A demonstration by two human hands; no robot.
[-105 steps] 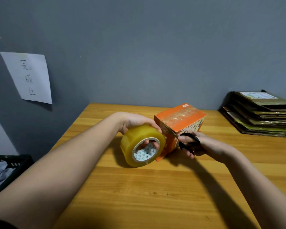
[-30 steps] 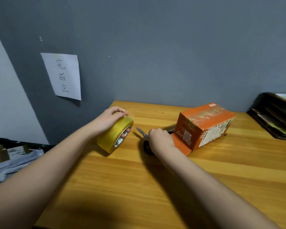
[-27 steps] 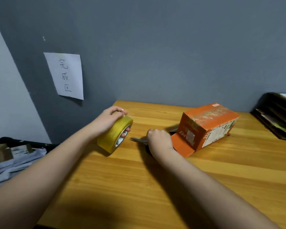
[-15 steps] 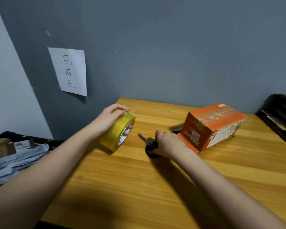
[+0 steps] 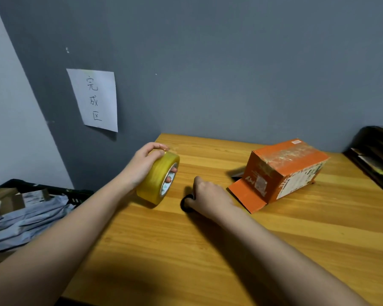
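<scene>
My left hand (image 5: 143, 165) grips a thick yellow roll of tape (image 5: 156, 181) standing on edge on the wooden table (image 5: 208, 250), with fingers through its core. Just right of the roll, my right hand (image 5: 209, 198) curls over black-handled scissors (image 5: 184, 203) lying on the table; only a bit of the black handle shows, the blades are hidden. An orange cardboard box (image 5: 283, 171), taped along its top, stands further right with one end flap lying open on the table.
A white paper sheet with handwriting (image 5: 94, 99) hangs on the grey wall. A black crate with grey bags and cardboard (image 5: 29, 206) sits left of the table. A dark stack of flattened cartons (image 5: 376, 155) lies at the table's right edge.
Both hands left the box and moved left with the tape and scissors. In the last half second the right hand lowered over the scissors and the blades went out of sight.
</scene>
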